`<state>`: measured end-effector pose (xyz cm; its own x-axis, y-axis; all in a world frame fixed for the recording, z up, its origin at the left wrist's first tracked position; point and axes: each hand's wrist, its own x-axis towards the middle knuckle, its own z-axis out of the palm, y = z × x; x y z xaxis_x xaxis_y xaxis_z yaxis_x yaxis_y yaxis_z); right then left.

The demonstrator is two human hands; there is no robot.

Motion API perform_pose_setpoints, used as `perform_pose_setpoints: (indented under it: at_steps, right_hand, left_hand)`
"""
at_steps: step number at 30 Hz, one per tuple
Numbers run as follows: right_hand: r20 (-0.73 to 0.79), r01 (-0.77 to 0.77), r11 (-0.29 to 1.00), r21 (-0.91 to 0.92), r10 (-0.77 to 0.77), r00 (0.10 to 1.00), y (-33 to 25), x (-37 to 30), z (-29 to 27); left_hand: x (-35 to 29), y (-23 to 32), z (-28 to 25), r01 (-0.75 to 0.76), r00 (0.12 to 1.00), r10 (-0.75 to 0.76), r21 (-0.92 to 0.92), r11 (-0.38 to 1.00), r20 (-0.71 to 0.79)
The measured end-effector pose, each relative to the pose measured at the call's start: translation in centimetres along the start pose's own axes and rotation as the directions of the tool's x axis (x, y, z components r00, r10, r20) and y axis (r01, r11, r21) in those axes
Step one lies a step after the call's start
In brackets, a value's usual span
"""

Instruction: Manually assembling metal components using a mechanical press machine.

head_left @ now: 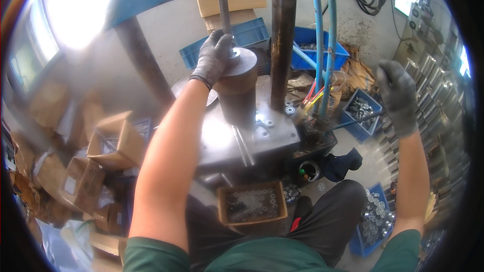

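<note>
My left hand, in a dark grey glove, reaches to the top of a thick metal cylinder standing on the press table. Its fingers curve beside a vertical press rod, above a small shiny ring on the cylinder's top face. What lies inside those fingers is hidden. My right hand, gloved too, is raised at the right with its fingers bent and blurred. A thin dark lever runs from the press toward this glove. Whether the hand grips the lever I cannot tell.
A cardboard box of metal rings stands before my knees. Blue bins of metal parts are at right, beside stacked shiny tubes. Brown cartons crowd the left. Blue hoses and a steel column flank the press.
</note>
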<state>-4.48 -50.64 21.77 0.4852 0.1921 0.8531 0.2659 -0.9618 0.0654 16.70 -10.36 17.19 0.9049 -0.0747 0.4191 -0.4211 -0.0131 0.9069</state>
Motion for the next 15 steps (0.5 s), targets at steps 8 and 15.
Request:
perform_pose_setpoints:
  at_steps: [8, 15]
  right_hand:
    - [0.099, -0.088, 0.996, 0.024, 0.085, 0.991, 1.0, 2.7, 2.1]
    - [0.208, -0.114, 0.988, -0.107, 0.134, 0.969, 0.1, 2.4, 1.9]
  left_hand:
    - [-0.4, 0.9, 0.5, 0.021, 1.0, -0.022, -0.027, 0.999, -0.008]
    - [-2.3, 0.0, 0.6, -0.023, 1.0, 0.023, -0.172, 0.985, -0.003]
